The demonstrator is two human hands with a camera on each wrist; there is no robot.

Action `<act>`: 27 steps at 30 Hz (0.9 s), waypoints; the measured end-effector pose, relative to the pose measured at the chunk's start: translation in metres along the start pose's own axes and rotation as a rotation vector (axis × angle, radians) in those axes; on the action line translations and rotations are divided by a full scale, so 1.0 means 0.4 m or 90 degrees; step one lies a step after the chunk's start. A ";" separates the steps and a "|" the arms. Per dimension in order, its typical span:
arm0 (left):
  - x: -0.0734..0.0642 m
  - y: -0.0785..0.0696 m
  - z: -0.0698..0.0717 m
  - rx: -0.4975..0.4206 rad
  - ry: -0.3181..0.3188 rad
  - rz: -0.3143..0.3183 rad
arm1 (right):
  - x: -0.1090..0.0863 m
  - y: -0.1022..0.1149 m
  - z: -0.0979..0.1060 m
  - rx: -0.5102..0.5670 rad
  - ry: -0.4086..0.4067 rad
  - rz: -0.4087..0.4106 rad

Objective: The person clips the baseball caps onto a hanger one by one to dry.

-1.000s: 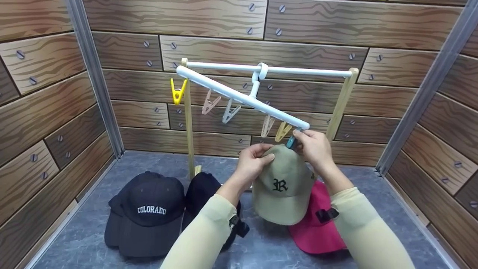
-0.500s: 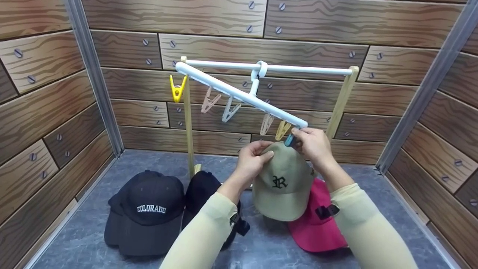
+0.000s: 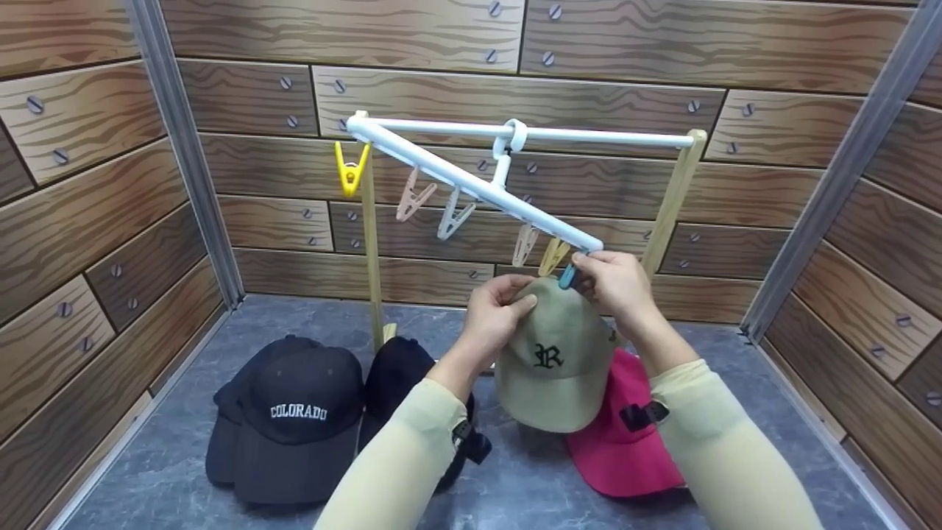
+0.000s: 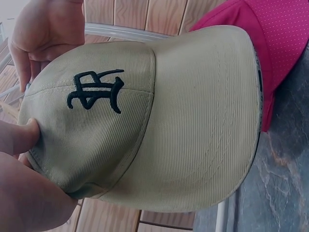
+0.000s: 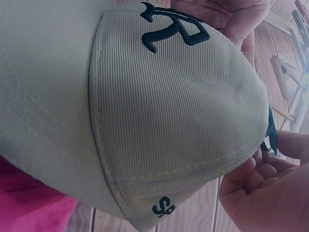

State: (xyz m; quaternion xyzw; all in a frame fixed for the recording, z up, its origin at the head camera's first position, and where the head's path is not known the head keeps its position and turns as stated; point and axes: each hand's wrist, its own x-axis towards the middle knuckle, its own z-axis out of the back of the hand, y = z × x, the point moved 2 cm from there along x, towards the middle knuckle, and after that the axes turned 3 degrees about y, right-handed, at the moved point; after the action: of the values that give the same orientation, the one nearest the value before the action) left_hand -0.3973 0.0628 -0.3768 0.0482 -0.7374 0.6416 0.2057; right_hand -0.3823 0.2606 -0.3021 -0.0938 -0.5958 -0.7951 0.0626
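A beige baseball cap [image 3: 563, 368] with a dark embroidered letter hangs brim-down from my left hand [image 3: 494, 318]. Thumb and fingers of that hand pinch the crown near its top. My right hand [image 3: 620, 288] pinches a teal clothespin [image 3: 567, 276] right at the cap's top, below the low end of a white hanger bar [image 3: 471, 180]. In the right wrist view the teal clothespin [image 5: 272, 130] shows at the crown's edge, partly hidden by the cap. Other clips hang from the bar: yellow [image 3: 352, 173], pink [image 3: 414, 199], white [image 3: 454, 217], beige [image 3: 525, 245] and tan [image 3: 553, 256].
The hanger hooks over a white rail [image 3: 611, 137] on wooden posts [image 3: 673, 202]. Black caps, one lettered COLORADO [image 3: 302, 427], lie at left. Another dark cap [image 3: 401, 368] sits beside them, partly behind my left forearm. A magenta cap [image 3: 622, 449] lies beneath the beige one.
The beige cap and both hands have shifted slightly up and to the left. The hanger bar stays tilted, its right end moved a little left. My grips look the same.
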 end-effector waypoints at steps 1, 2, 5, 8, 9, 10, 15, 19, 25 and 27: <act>0.000 0.001 0.000 0.003 0.000 0.005 | -0.001 0.000 0.000 -0.001 0.001 -0.002; 0.000 0.002 -0.001 0.005 -0.001 0.010 | -0.001 0.001 -0.001 0.001 0.001 -0.003; 0.000 0.002 -0.004 0.017 -0.011 0.018 | -0.001 -0.001 -0.003 0.001 0.003 -0.005; -0.001 -0.003 -0.007 0.047 -0.021 0.017 | 0.001 -0.004 -0.003 -0.012 -0.004 -0.006; -0.001 -0.006 -0.009 0.058 -0.024 0.014 | 0.002 -0.005 -0.002 -0.021 -0.009 -0.006; -0.002 -0.008 -0.011 0.069 -0.026 0.011 | 0.002 -0.006 -0.002 -0.030 -0.013 -0.005; -0.006 -0.019 -0.016 0.105 -0.037 -0.004 | 0.002 -0.004 0.001 -0.054 -0.021 -0.007; -0.009 -0.022 -0.019 0.114 -0.045 -0.008 | 0.001 0.000 0.002 -0.057 -0.017 -0.011; -0.004 -0.015 -0.022 0.124 -0.069 -0.019 | -0.001 0.004 0.007 -0.078 -0.008 -0.015; -0.003 -0.014 -0.026 0.111 -0.072 -0.010 | -0.002 0.004 0.011 -0.098 -0.015 -0.012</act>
State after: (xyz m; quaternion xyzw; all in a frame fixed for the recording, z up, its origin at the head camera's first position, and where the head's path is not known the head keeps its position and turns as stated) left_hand -0.3919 0.0716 -0.3711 0.1076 -0.6889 0.6979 0.1637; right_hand -0.3811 0.2643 -0.2995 -0.1020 -0.5348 -0.8378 0.0406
